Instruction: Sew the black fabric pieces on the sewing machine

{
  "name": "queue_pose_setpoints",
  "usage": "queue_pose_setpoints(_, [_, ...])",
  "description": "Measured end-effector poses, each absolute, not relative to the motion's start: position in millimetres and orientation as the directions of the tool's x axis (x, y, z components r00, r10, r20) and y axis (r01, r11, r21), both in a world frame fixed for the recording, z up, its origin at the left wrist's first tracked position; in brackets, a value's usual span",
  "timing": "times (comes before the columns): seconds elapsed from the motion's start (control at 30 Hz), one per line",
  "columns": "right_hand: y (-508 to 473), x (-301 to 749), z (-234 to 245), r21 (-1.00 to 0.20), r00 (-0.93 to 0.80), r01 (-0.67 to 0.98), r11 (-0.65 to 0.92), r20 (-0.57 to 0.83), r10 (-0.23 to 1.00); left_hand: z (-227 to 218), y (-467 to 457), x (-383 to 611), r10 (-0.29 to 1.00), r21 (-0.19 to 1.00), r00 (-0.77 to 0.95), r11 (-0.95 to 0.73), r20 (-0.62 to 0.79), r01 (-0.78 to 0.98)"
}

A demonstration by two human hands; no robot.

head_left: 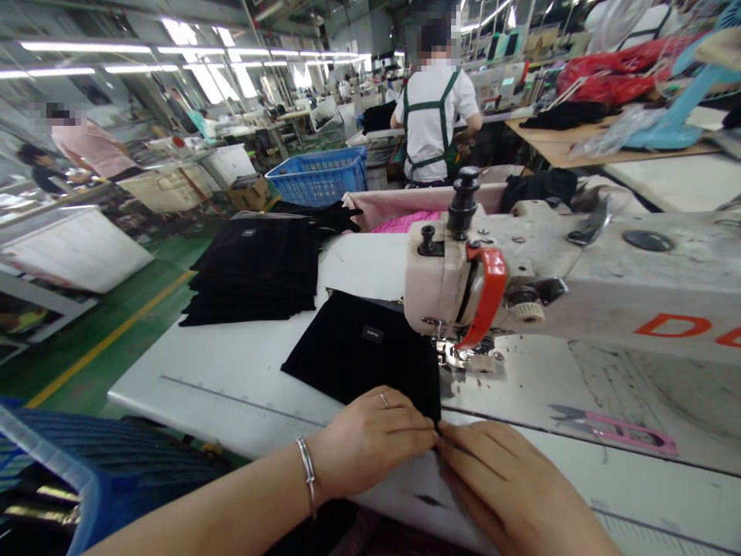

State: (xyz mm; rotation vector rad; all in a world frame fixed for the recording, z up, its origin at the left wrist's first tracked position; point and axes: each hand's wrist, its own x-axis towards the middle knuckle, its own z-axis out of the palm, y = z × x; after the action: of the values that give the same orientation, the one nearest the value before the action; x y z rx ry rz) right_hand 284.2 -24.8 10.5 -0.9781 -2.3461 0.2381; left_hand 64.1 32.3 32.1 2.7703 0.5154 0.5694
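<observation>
A black fabric piece (347,359) with a small dark label lies on the white sewing table, its right edge close to the presser foot of the sewing machine (463,351). My left hand (376,436) rests over the near corner of this fabric, fingers pressed together at its edge. Fingertips of my right hand (498,471) meet the left ones at the same corner, pinching the fabric there. Thread snips (625,432) with a pink handle lie to the right of my hands. Behind the fabric, on the left, a stack of black fabric pieces (255,266) is piled up.
A printed ruler scale (231,394) runs along the table's near side. At lower left stands a blue crate (86,479); another blue basket (318,170) is beyond the table. A person in a white shirt (431,116) stands behind the machine, near a light-blue fan (671,116).
</observation>
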Motion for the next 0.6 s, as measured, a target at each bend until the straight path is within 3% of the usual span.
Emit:
queue_pose_setpoints(0.3, [1.6, 285.8, 12.1, -0.391, -0.573, 0.626, 0.674, 0.356, 0.738, 22.3, 66.7, 61.3, 0.358, 0.248, 0.89, -0.923, 0.282, 0.293])
queue_pose_setpoints(0.6, [28.9, 290.6, 7.3, -0.215, -0.556, 0.735, 0.643, 0.352, 0.753, 15.6, 102.2, 66.2, 0.354, 0.218, 0.886, -0.93, 0.3, 0.297])
